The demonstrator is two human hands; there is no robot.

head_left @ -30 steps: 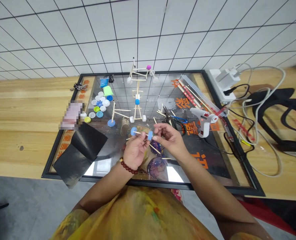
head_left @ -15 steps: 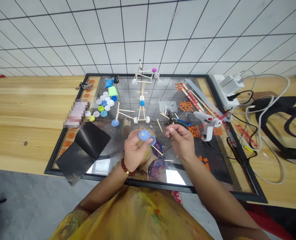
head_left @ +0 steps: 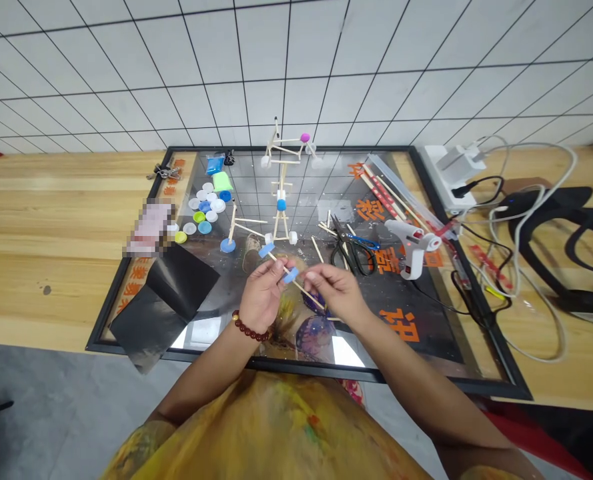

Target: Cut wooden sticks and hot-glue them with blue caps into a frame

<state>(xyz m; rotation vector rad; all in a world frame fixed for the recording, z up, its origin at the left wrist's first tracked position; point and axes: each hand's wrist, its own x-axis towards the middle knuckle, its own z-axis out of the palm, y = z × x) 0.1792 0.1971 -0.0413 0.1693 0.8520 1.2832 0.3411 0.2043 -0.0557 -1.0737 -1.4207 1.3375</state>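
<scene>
Head: left hand [head_left: 260, 295] grips blue-capped stick [head_left: 272, 257] inside surface [head_left: 426, 333] front edge; right hand [head_left: 333, 292], can't tell. Orange "彩" [head_left: 371, 210] near right edge.

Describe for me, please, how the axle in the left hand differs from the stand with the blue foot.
The axle shows two blue caps; the stand shows one, a blue foot.
The axle is in the left hand's grip, above the glass; the stand rests on it.
The axle shows one stick between its caps; the stand has several.
Both combine pale sticks with blue, round parts.
</scene>
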